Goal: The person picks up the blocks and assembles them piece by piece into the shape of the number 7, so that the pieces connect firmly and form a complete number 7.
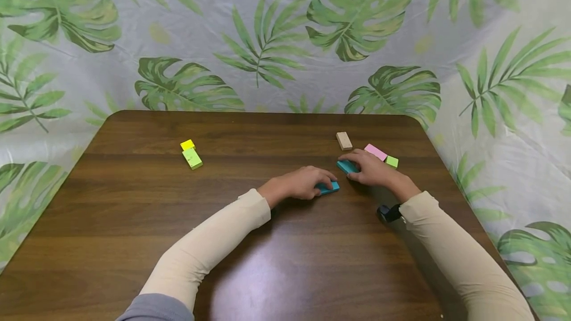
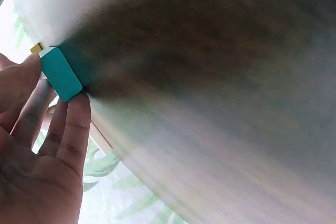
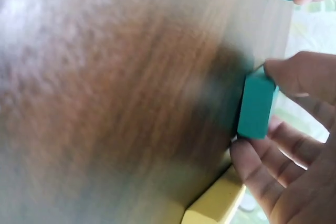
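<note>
A nearer blue block [image 1: 330,188], oblong and apparently of painted wood, and a farther blue block [image 1: 344,166] of the same kind lie right of centre on the tabletop, near each other but not touching. The left hand [image 1: 303,184] pinches the nearer block, thumb at one end and fingertips at the other; the right hand [image 1: 372,169] grips the farther block in the same way, as the wrist views confirm. The hands themselves are apart.

Good handling here likely rests on light, even pressure at the block ends, with each block kept level and its broad face unobstructed — a squeeze on one corner may twist it. The right hand has the tighter space and probably needs the more careful path.

Just beyond that hand lie a pink oblong block [image 1: 375,152], partly hidden by it, and a small bright green block [image 1: 391,162] beside the pink one. A pale tan wooden block [image 1: 344,140] lies farther back. Well apart, at the left, a yellow block [image 1: 188,144] lies against a light green oblong block [image 1: 192,159]. All rest on a dark brown wood-grain table [image 1: 134,232] — backed by a leaf-print cloth [image 1: 276,93].
</note>
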Demonstrator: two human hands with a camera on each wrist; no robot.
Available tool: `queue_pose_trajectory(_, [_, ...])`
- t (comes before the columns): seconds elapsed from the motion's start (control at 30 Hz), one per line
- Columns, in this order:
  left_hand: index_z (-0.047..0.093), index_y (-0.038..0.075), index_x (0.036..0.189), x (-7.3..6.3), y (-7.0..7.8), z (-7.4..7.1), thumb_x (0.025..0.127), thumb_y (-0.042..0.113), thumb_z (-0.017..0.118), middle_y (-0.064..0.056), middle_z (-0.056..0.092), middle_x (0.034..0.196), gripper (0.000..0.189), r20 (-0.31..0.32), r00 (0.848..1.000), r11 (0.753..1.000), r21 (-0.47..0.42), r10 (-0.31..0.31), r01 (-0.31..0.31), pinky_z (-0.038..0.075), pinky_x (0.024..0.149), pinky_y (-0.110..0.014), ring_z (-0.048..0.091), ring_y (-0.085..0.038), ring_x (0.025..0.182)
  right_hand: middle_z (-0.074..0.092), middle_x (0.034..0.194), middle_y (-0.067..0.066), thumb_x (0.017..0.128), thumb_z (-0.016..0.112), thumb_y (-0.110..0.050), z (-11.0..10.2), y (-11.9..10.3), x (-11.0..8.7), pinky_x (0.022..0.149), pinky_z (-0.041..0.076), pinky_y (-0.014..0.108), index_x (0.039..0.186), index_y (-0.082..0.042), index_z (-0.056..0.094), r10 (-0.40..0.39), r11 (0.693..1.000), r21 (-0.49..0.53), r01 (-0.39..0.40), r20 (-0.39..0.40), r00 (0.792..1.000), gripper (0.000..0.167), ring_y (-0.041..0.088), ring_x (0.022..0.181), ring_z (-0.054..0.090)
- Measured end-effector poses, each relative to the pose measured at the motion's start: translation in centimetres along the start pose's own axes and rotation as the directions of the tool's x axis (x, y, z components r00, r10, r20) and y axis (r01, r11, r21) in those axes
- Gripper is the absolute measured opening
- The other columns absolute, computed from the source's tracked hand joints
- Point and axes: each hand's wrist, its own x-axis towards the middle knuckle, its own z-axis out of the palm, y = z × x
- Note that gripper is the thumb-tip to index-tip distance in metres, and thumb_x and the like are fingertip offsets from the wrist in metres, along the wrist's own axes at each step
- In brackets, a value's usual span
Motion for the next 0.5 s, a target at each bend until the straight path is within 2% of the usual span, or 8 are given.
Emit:
queue_pose_trajectory(0.2, [0.068, 0.012, 0.127, 0.18, -0.23, 0.06, 0.097, 0.005, 0.057, -0.001, 0.049, 0.153, 0.033, 0.004, 1.0, 1.0, 0.0, 0.008, -0.008, 0.04, 0.115, -0.038, 0.047, -0.023, 0.141, 0.06, 0.13, 0.026, 0.089, 0.065, -0.006, 0.41, 0.39, 0.06, 0.096, 0.048, 0.055, 0.134, 0.003, 0.056, 0.0, 1.0, 0.002, 0.0, -0.026, 1.0, 0.047, 0.038, 0.111, 0.059])
queue_pose_trajectory(0.3, [0.068, 0.012, 0.127, 0.2, -0.29, 0.1, 0.096, 0.005, 0.058, -0.001, 0.049, 0.153, 0.033, 0.001, 1.0, 1.0, 0.002, 0.012, -0.012, 0.04, 0.116, -0.038, 0.047, -0.023, 0.141, 0.062, 0.125, 0.025, 0.089, 0.066, -0.008, 0.6, 0.54, 0.16, 0.094, 0.049, 0.054, 0.127, 0.004, 0.061, 0.002, 1.0, 0.001, -0.002, -0.04, 0.999, 0.04, 0.037, 0.108, 0.061])
queue_pose_trajectory(0.5, [0.068, 0.012, 0.127, 0.06, -0.25, 0.03, 0.096, 0.005, 0.058, 0.0, 0.049, 0.153, 0.033, -0.002, 1.0, 1.0, 0.005, 0.01, -0.01, 0.038, 0.117, -0.04, 0.046, -0.023, 0.142, 0.065, 0.119, 0.023, 0.088, 0.07, -0.009, 0.72, 0.48, 0.17, 0.094, 0.049, 0.053, 0.124, 0.002, 0.064, 0.009, 1.0, -0.011, -0.01, -0.068, 0.998, 0.038, 0.036, 0.107, 0.061])
